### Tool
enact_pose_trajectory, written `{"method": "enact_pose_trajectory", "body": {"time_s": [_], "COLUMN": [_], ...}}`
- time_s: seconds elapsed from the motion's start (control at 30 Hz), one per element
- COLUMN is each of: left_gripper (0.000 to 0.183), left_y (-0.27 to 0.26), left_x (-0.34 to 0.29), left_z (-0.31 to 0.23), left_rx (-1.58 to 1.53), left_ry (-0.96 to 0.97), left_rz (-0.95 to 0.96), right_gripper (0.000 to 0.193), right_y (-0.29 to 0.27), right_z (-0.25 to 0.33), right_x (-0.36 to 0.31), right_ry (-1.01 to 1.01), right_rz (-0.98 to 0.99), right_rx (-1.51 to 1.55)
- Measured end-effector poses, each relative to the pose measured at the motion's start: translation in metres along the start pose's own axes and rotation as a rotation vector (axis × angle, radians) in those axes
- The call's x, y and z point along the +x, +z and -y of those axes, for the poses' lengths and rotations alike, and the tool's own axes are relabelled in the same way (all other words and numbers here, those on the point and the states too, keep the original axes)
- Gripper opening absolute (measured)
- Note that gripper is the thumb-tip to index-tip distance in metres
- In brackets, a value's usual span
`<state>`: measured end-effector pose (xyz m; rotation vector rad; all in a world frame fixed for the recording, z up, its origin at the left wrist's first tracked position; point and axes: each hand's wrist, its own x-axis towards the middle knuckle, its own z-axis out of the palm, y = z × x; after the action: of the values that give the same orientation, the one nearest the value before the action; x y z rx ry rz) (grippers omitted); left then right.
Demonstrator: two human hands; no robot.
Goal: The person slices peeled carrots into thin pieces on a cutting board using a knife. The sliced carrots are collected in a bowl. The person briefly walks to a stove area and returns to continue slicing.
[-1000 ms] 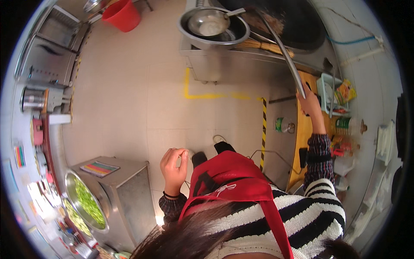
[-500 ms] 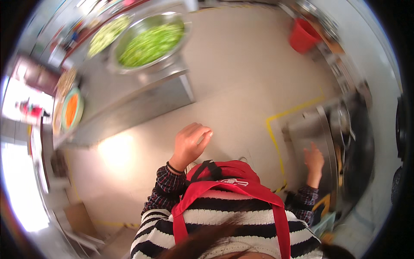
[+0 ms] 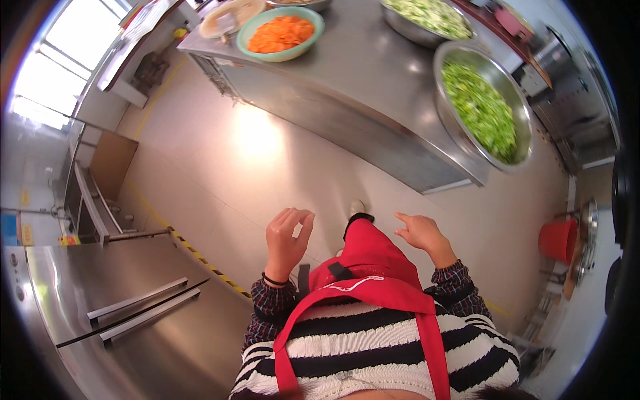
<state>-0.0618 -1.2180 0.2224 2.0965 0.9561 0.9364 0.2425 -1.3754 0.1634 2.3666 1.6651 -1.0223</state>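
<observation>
My left hand [image 3: 288, 241] hangs in the air in front of the red apron [image 3: 357, 287], holding nothing. Its fingers are loosely curled, and a gap shows between them and the thumb. On the other side, my right hand [image 3: 423, 237] is also empty and raised over the floor. Its index finger points out to the left, and the other fingers are partly bent. Neither hand touches anything. Ahead stands a steel table [image 3: 373, 87], beyond the reach of both hands. One shoe [image 3: 357, 208] shows below the apron.
On the table stand a green bowl of sliced carrots [image 3: 280, 35], a steel basin of chopped greens [image 3: 480, 110] and a bowl of pale green slices [image 3: 430, 17]. A steel cabinet with bar handles [image 3: 140, 307] is at the near left. A red bucket [image 3: 559, 240] stands far right.
My view and body have turned left, so the table now lies ahead and the steel cabinet shows at left. My right hand has come away from the stove side to in front of me.
</observation>
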Motion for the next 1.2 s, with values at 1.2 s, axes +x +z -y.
{"method": "enact_pose_trajectory", "body": {"time_s": [1.2], "left_gripper": [0.005], "left_y": [-0.317], "left_x": [0.655], "left_z": [0.511], "left_rx": [0.255], "left_ry": [0.056], "left_rz": [0.135], "right_gripper": [0.057], "right_y": [-0.28], "right_z": [0.487], "right_x": [0.682], "right_ry": [-0.276], "right_rz": [0.035], "right_rx": [0.09]}}
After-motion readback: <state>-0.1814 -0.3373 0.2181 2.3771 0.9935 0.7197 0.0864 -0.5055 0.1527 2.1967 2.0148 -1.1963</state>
